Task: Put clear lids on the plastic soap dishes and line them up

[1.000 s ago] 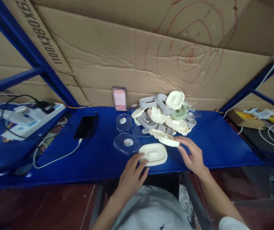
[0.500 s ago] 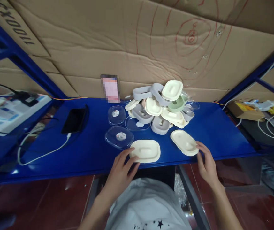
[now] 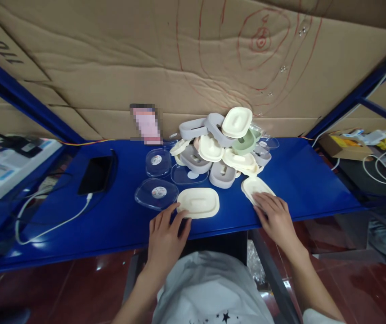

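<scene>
Two cream oval plastic pieces with a raised bar in the middle lie near the table's front edge. At the left cream piece (image 3: 198, 203), my left hand (image 3: 168, 231) has its fingers bent and apart, with fingertips at the near left rim. Over the right cream piece (image 3: 252, 185) rests my right hand (image 3: 276, 218), its fingers stretched across the top and its thumb by the near edge. That hand hides the piece's right part. Behind them is a pile of similar cream pieces (image 3: 236, 122), grey oval holders (image 3: 222, 174) and a green one (image 3: 245, 144).
Clear plastic lids (image 3: 155, 193) with round labels lie left of the pile. Farther left, a black phone (image 3: 95, 174) is plugged into a white cable (image 3: 66, 220). A blurred-out phone (image 3: 146, 125) leans against the cardboard wall (image 3: 118, 54). Blue posts (image 3: 348, 90) flank the blue table (image 3: 307, 180).
My right hand has moved left from the right cream piece's edge onto its top. My left hand stays by the left cream piece's rim. The view has shifted slightly.
</scene>
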